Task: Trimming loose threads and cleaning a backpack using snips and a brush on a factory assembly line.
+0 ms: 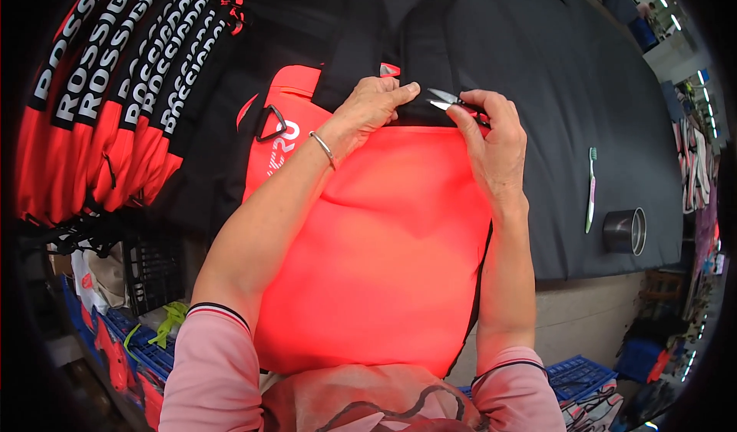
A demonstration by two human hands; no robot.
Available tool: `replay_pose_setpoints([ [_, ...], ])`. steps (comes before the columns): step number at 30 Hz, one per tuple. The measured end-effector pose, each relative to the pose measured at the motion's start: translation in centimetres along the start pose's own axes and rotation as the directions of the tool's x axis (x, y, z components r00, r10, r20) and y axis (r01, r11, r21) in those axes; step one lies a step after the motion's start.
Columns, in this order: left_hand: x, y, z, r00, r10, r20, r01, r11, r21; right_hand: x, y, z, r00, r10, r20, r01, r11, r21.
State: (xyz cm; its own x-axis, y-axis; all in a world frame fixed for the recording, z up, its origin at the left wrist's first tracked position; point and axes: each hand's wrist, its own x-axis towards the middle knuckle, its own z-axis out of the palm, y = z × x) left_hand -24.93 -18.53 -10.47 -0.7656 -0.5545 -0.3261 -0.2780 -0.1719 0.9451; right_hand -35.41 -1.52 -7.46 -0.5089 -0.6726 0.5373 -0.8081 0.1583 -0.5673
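A bright red-orange and black bag [376,255] lies in front of me, its black straps [426,44] stretching away at the far side. My left hand [367,108] is closed, with curled fingers on the black part just beyond the bag's red panel. Its thumb points right; whatever fine bit it may pinch is hidden. In my right hand [495,144] is a pair of thread snips [444,99]. Their blades are parted and point left, close to my left thumb, above the black fabric. A black triangular ring [270,123] sits on the bag's left part.
Several red and black bags [115,117] stand in a row at left. On the black-covered table [553,87], a toothbrush [591,190] and a dark metal cup [623,231] lie at right. Blue crates [576,378] stand below the table. A person [645,8] is far off.
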Motion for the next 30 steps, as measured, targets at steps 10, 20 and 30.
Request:
replay_pose_setpoints([
  [10, -0.1, -0.2, 0.5, 0.999, 0.044, -0.029, -0.047, 0.993, -0.107, 0.5, 0.2, 0.7, 0.958, -0.285, 0.024, 0.279, 0.915, -0.291],
  [20, 0.2, -0.6, 0.2, 0.998, 0.059, -0.009, -0.059, 0.996, -0.071, 1.9, 0.2, 0.5, 0.962, -0.243, 0.122, 0.267, 0.929, -0.257],
  [30, 0.5, -1.1, -0.1, 0.999, 0.015, 0.031, -0.011, 0.99, -0.138, 2.4, 0.1, 0.0, 0.977, -0.059, 0.207, 0.086, 0.989, -0.123],
])
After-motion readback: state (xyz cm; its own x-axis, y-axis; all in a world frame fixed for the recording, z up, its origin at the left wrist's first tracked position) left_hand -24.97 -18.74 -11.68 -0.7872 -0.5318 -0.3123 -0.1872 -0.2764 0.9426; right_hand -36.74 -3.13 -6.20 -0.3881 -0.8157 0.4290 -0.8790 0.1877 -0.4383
